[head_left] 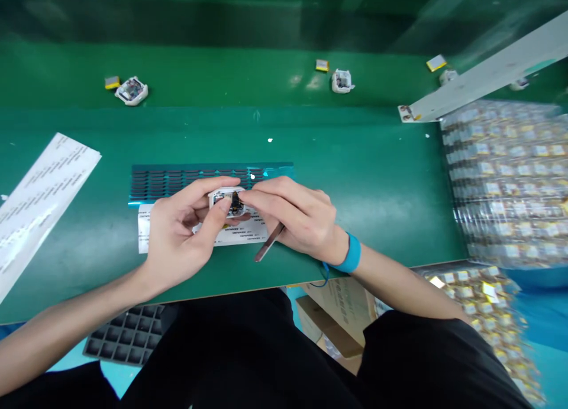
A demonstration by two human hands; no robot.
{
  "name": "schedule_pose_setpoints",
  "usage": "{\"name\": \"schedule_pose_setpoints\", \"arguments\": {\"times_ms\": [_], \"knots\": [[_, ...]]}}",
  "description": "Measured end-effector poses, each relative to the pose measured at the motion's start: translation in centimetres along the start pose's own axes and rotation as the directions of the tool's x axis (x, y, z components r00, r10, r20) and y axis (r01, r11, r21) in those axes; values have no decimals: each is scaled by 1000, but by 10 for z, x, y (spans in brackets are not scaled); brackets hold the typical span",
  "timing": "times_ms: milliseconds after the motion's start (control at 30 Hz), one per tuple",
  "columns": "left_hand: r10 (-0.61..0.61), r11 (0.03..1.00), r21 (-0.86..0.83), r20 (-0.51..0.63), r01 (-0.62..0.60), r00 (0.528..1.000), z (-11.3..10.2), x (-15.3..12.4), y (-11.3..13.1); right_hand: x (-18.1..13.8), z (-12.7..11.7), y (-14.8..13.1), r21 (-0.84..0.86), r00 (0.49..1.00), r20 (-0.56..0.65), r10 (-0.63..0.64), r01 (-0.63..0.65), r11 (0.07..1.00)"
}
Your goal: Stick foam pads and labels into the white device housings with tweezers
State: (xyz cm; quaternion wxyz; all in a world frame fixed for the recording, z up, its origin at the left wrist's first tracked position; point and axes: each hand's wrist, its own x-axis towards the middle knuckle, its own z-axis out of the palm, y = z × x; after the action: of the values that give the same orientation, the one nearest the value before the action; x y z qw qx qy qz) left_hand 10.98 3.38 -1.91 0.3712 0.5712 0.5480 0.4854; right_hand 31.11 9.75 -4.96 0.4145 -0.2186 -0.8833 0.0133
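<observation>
Both hands pinch the small white part [227,200] just above the bench [377,178]; the left hand [177,234] cradles it; the right hand [297,216] also grips tweezers [268,243]. A slipped pinch could drop it; the tweezers could scratch it.

We see a small white device [227,200], its open face showing dark and yellowish parts, held just above the counter [381,184] at centre frame between our two hands. A slim metal tool [268,243] slants out from under our right hand, its tip pointing toward the lower middle of the frame.
</observation>
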Motion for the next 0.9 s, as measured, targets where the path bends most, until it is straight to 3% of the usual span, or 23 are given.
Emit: {"name": "schedule_pose_setpoints", "arguments": {"times_ms": [300, 467, 700, 900], "knots": [[-58, 998, -17, 18, 58, 998, -1, -3, -4, 0, 2, 9, 82, 998, 38, -46, 42, 996], [-43, 999, -14, -33, 43, 999, -2, 0, -3, 5, 0, 11, 235, 999, 26, 33, -38, 971], [4, 1000, -15, -51, -4, 999, 5, -4, -1, 4, 1, -1, 106, 998, 22, 56, -58, 993], [122, 979, 169, -27, -115, 992, 6, -9, -2, 0, 2, -9, 24, 998, 37, 58, -59, 998]]}}
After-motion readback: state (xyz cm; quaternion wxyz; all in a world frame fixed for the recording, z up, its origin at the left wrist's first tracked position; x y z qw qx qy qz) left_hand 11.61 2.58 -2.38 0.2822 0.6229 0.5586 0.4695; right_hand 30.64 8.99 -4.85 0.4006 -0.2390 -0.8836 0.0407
